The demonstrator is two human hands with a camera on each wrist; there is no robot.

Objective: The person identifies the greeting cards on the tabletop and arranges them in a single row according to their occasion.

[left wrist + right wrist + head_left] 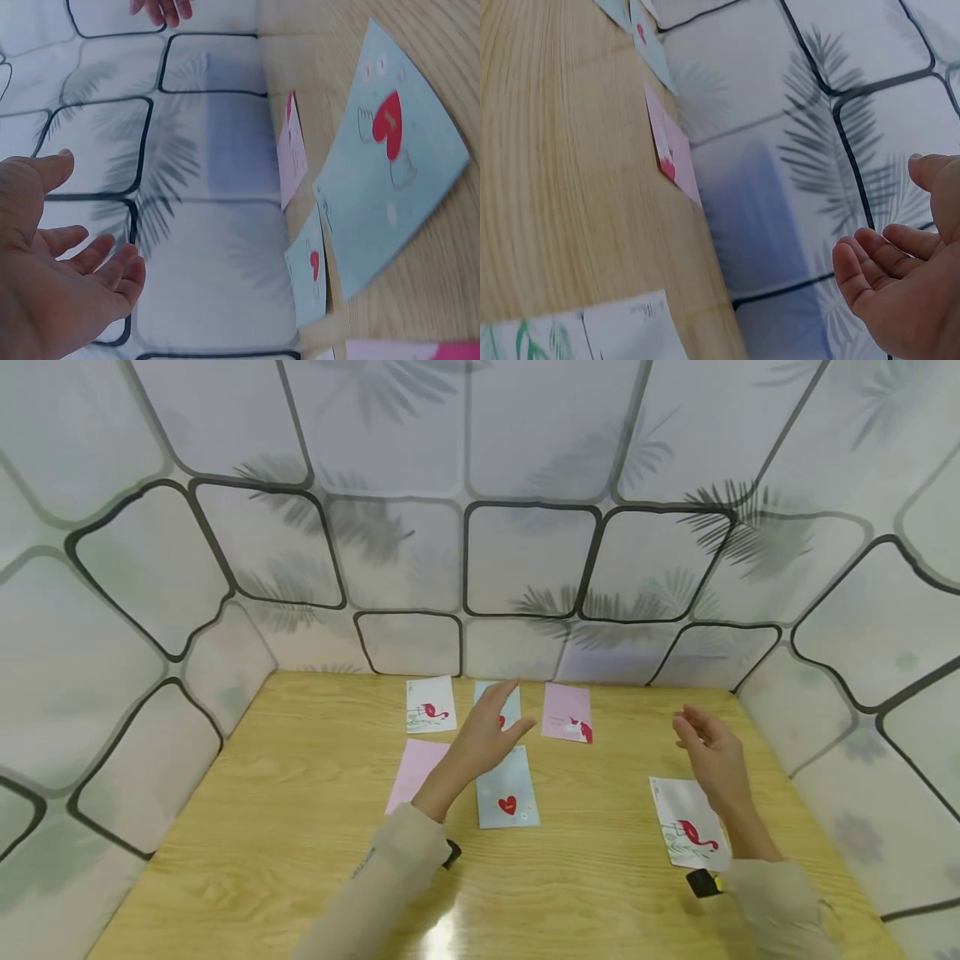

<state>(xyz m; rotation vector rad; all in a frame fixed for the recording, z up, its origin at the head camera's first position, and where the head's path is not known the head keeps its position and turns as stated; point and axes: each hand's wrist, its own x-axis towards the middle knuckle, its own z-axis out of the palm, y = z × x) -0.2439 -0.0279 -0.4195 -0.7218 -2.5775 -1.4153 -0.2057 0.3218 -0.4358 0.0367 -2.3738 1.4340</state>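
Note:
My left hand (486,735) hovers over the middle cards, thumb apart from the fingers, holding nothing. Beneath it lie a light-blue heart card (508,793), a second blue card (512,700) partly hidden behind the fingers, and a pink card (417,770) partly covered by the forearm. My right hand (716,760) is raised at the right with loosely bent fingers and nothing in them. Below it a white flamingo card (682,827) lies on the table, its edge hidden by the wrist. Another white flamingo card (431,705) and a pink unicorn-like card (567,713) lie in the back row.
The wooden table (262,827) bears all the cards. A patterned fabric wall (405,643) rises along its back edge and both sides, close behind the back row of cards.

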